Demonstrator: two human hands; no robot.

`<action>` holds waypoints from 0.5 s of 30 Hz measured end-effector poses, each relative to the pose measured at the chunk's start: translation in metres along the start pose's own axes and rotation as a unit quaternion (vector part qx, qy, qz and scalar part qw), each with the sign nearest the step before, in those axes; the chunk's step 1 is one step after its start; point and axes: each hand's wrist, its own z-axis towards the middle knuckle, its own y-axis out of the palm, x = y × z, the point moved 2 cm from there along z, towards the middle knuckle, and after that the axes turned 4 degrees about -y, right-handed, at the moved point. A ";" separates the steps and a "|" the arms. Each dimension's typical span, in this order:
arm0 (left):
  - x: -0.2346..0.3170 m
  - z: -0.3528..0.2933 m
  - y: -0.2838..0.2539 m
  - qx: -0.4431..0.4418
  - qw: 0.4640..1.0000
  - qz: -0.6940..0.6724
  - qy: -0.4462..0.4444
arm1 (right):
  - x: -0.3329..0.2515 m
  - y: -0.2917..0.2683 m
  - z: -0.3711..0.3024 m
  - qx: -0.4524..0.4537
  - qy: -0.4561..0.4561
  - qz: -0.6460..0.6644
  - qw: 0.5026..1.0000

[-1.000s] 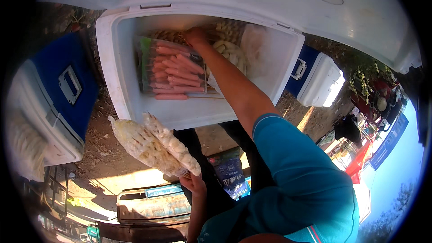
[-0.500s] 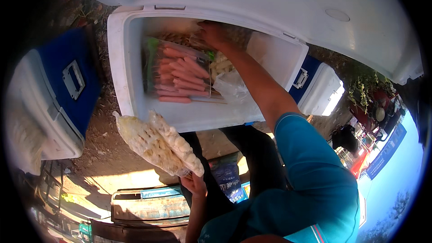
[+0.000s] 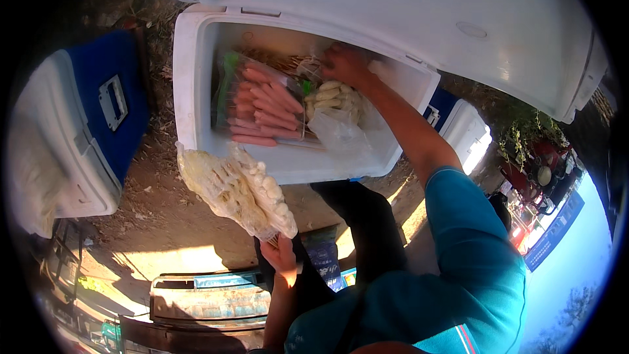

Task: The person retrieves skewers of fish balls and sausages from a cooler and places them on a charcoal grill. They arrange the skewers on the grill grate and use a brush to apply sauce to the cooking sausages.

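My left hand (image 3: 282, 255) grips the stick ends of bagged skewers (image 3: 236, 190), pale ball-shaped pieces in clear plastic, held outside the near wall of the white cooler box (image 3: 295, 169). Deep inside the cooler, at its far side, is my right hand (image 3: 347, 64). Its fingers are bent against wooden sticks (image 3: 278, 60) and clear plastic; what they close on is partly hidden. Pink sausage skewers (image 3: 268, 101) lie in a clear bag on the left inside. Right of them are pale skewers (image 3: 335, 99) and a crumpled clear bag (image 3: 337, 130).
The cooler's raised white lid (image 3: 393, 0) stands beyond it. Blue-lidded coolers flank it, one on the left (image 3: 98, 111) and another on the right (image 3: 462, 134). A weathered blue-and-white bench-like thing (image 3: 209, 298) sits low on the dirt ground (image 3: 151, 203).
My right hand has moved right along the cooler's far side, uncovering more of the sticks and pale skewers. The view has shifted a little; my left hand still holds the bagged skewers.
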 end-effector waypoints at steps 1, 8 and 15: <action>0.001 0.001 0.002 0.004 1.000 -0.003 -0.002 | 0.002 0.009 -0.004 0.055 0.020 -0.029 0.998; -0.003 0.005 0.005 0.032 0.999 -0.002 0.038 | 0.045 -0.013 -0.108 0.093 0.221 -0.035 0.970; -0.001 -0.001 0.013 0.048 0.998 -0.003 0.037 | 0.034 0.068 -0.141 0.072 0.440 0.172 0.878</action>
